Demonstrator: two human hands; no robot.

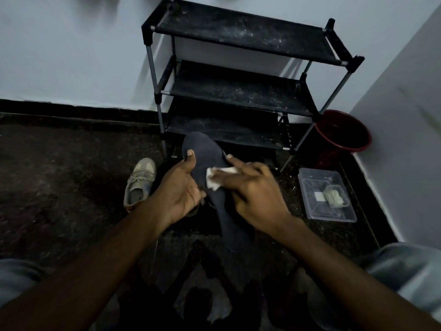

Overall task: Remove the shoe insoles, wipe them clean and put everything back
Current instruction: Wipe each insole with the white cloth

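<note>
A black three-shelf shoe rack (238, 89) stands against the wall, with a red bucket (334, 113) and a clear plastic container (317, 209) at its right. A beige sneaker (140, 182) lies on the floor, just left of the hands.

The dark insole (202, 151) is held up between both hands. Its long axis runs from the toe end near the lowest shelf down toward the lap. The left hand (179, 187) grips its left edge, thumb on top. The right hand (253, 189) presses a white wipe (214, 177) on the middle with rather straight fingers. Probably the wiping must go along this axis. There is free room toward the heel, but the toe end is near the rack.
</note>
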